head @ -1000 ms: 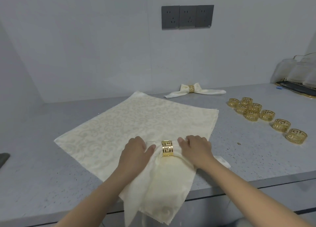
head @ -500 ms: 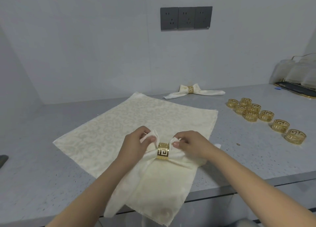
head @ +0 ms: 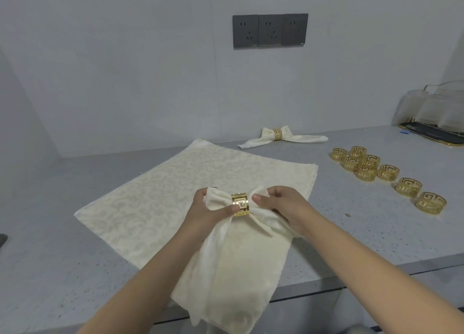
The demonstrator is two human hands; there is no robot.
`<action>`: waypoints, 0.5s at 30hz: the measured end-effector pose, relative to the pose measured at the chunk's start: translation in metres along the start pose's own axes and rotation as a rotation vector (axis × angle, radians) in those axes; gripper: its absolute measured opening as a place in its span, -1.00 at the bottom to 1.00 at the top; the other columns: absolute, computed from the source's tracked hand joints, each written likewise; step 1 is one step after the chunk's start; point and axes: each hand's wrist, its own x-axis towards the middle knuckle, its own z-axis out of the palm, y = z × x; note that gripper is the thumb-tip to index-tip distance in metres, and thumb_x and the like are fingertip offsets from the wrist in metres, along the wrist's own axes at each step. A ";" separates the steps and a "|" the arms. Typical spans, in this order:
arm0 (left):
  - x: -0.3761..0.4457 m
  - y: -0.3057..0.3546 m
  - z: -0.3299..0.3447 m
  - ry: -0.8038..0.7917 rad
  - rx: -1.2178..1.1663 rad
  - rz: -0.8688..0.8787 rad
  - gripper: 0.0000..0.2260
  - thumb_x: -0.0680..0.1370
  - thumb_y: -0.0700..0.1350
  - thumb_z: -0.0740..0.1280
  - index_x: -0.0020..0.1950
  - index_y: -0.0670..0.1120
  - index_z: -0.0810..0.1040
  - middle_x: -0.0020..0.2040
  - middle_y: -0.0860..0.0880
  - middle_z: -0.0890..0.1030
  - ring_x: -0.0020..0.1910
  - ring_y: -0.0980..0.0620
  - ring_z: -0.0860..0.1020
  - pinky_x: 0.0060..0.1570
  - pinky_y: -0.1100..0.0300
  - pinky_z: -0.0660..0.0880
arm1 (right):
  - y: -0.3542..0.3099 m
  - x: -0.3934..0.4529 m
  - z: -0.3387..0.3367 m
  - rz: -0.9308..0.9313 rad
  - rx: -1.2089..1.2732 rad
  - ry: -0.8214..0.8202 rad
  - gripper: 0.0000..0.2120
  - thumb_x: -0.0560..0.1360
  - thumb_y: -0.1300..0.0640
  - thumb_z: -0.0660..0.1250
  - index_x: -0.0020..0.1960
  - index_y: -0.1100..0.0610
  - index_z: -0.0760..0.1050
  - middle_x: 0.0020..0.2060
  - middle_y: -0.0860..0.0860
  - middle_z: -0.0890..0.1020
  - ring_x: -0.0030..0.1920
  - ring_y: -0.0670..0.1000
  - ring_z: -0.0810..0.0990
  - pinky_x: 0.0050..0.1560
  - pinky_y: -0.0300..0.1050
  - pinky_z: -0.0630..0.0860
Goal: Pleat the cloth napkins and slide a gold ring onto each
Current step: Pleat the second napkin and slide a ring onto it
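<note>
Nearest the camera, the loose tail of a cream napkin (head: 233, 278) hangs over the front edge of the grey counter (head: 62, 271). Just beyond, its gathered middle passes through a gold ring (head: 241, 205), held between the 2 hands. The left hand (head: 208, 214) pinches the fanned cloth on the ring's left side, thumb tip touching the ring's lower left edge. The right hand (head: 285, 205) grips the cloth on the ring's right side, fingers curled round the fold and thumb tip just beside the ring's upper right edge. The ring sits upright between both thumbs. Beneath and behind lies a flat stack of patterned napkins (head: 200, 183). To the right, 8 loose gold rings (head: 371, 170) sit on the counter. Farther back, by the wall, rests a finished napkin (head: 281, 139) in its own ring. Above it are 3 dark sockets (head: 270, 30).
</note>
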 end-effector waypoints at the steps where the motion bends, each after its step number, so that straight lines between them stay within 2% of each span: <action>1: 0.000 0.000 0.001 -0.006 -0.010 0.017 -0.28 0.18 0.06 0.58 0.27 0.08 0.37 0.15 0.08 0.53 0.09 0.16 0.53 0.01 0.22 0.49 | 0.000 0.002 0.000 -0.002 0.012 0.023 -0.82 0.42 0.13 0.48 -0.32 0.13 0.57 -0.42 0.00 0.60 -0.45 -0.09 0.53 -0.40 -0.28 0.43; 3: 0.000 0.001 0.000 -0.008 -0.003 0.049 -0.36 0.22 0.00 0.60 0.23 0.06 0.44 0.12 0.09 0.57 0.07 0.17 0.55 0.01 0.22 0.50 | 0.000 0.004 0.000 -0.029 -0.025 0.072 -0.64 0.45 0.13 0.45 -0.48 0.09 0.44 -0.55 -0.05 0.46 -0.56 -0.12 0.37 -0.51 -0.33 0.30; 5: 0.002 0.003 -0.002 -0.011 0.022 0.072 -0.44 0.22 -0.03 0.60 0.16 0.04 0.51 0.07 0.07 0.62 0.06 0.12 0.59 0.07 0.15 0.53 | -0.003 0.005 0.001 -0.045 -0.050 0.074 -0.68 0.48 0.13 0.41 -0.41 0.12 0.44 -0.54 -0.04 0.43 -0.55 -0.10 0.33 -0.52 -0.32 0.27; 7: 0.003 0.007 -0.006 -0.027 0.061 0.118 -0.52 0.26 -0.11 0.61 0.12 0.04 0.54 0.03 0.08 0.65 0.02 0.13 0.61 0.01 0.19 0.54 | -0.005 0.007 0.000 -0.034 0.000 0.026 -0.80 0.51 0.14 0.37 -0.27 0.16 0.48 -0.45 0.03 0.51 -0.50 -0.05 0.41 -0.49 -0.26 0.34; 9: 0.002 0.012 -0.007 -0.053 0.126 0.172 -0.55 0.28 -0.13 0.60 0.09 0.07 0.54 -0.01 0.14 0.64 -0.04 0.23 0.60 -0.07 0.29 0.50 | -0.005 0.008 0.001 -0.006 0.048 -0.030 -0.86 0.55 0.13 0.32 -0.17 0.15 0.48 -0.36 0.09 0.57 -0.46 -0.02 0.50 -0.45 -0.21 0.43; 13: 0.000 0.017 -0.007 -0.102 0.143 0.199 -0.64 0.34 -0.17 0.57 0.04 0.05 0.52 -0.06 0.12 0.64 -0.13 0.28 0.60 -0.14 0.33 0.50 | -0.003 0.009 0.003 -0.035 -0.029 -0.031 -0.84 0.59 0.06 0.25 -0.12 0.10 0.48 -0.34 0.11 0.59 -0.42 0.00 0.54 -0.41 -0.22 0.43; 15: -0.001 0.016 -0.005 -0.136 0.093 0.185 -0.58 0.32 -0.15 0.58 0.09 0.04 0.51 0.00 0.05 0.63 -0.09 0.21 0.61 -0.14 0.32 0.52 | -0.001 0.007 0.007 -0.064 -0.035 -0.008 -0.83 0.59 0.03 0.23 -0.08 0.11 0.49 -0.32 0.14 0.64 -0.36 0.07 0.61 -0.40 -0.24 0.45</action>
